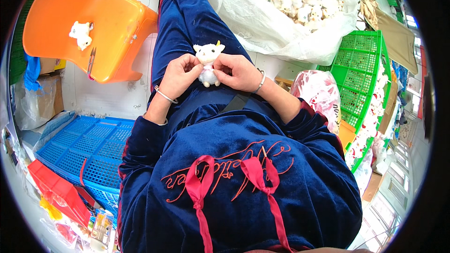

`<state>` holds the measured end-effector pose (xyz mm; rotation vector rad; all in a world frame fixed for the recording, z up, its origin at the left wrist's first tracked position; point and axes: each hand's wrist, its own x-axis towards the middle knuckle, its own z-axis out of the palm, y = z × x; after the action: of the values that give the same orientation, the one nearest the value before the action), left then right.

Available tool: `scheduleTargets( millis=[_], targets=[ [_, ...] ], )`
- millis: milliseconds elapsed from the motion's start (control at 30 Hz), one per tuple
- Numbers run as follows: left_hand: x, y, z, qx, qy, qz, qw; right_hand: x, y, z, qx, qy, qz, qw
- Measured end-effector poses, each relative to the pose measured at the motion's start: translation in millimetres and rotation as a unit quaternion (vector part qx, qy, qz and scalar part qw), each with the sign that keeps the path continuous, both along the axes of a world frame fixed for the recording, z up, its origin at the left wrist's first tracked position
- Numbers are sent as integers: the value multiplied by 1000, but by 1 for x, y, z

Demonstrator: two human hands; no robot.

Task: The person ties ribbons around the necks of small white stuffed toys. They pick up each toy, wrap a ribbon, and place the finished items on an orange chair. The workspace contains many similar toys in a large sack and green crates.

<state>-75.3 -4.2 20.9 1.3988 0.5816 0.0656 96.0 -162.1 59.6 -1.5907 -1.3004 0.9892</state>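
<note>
A small white plush toy with a yellow horn-like tip and dark eyes sits upright over my lap, facing up. My left hand pinches its side below the head, thumb and fingers pressed together. From the other side my right hand grips it in the same way. A bit of pink shows at the toy's neck between the fingers; what exactly the fingertips hold there is hidden. The toy's pale grey-blue body and little feet stick out below the hands.
To the left, an orange stool bears another white plush toy and a slim pointed metal tool. A clear plastic bag full of plush toys lies ahead. Blue crate and red bin stand left, green crate right.
</note>
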Motion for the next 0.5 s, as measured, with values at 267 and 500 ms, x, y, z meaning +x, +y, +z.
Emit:
scheduleTargets(
  millis=[267,500],
  targets=[
    [-8,-1,1,75,-22,-28,997,1,-2,-2,-9,-1,-2,1000],
    [-4,-1,9,117,-16,-29,993,3,-3,1,-21,1,-11,1000]
  ],
)
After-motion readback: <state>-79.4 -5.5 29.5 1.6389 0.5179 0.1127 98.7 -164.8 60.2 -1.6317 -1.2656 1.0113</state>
